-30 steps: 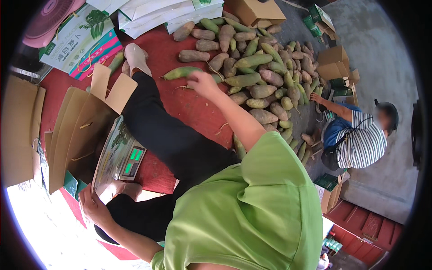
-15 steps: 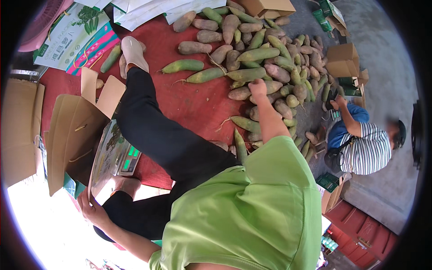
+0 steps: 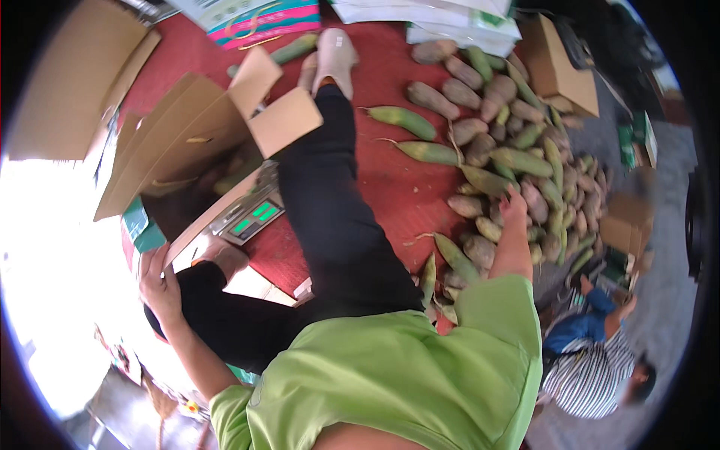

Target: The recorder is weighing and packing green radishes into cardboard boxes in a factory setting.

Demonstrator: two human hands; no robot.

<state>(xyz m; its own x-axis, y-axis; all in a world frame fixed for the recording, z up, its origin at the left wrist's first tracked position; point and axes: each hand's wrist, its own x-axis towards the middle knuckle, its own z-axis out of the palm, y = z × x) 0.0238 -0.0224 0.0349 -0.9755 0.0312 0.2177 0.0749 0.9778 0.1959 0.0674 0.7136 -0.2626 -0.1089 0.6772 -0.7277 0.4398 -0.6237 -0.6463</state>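
Observation:
My left hand [image 3: 160, 281] is closed on the near edge of an open cardboard box [image 3: 169, 142], fingers over its rim. Greenish shapes show dimly inside the box. Beside its wall is a scale [image 3: 253, 218] with a lit green display; how the box rests on it is partly hidden. My right arm stretches to a heap of radishes, some green, some brownish and soil-covered. There my right hand [image 3: 513, 208] has its fingers curled at the right end of a long green radish [image 3: 484, 179], which lies on the heap. The hand's underside is hidden.
Loose green radishes [image 3: 405, 120] lie on the red mat [image 3: 375, 199], near my outstretched leg. White cartons [image 3: 465, 34] and a brown box [image 3: 559, 64] stand beyond the heap. At the right, another person in a striped shirt [image 3: 592, 379] sits bent beside a box [image 3: 628, 223].
The view has turned, shifting the heap right and down in the picture. My right hand has gone from beside the long green radish to its end. My left hand stays on the box edge.

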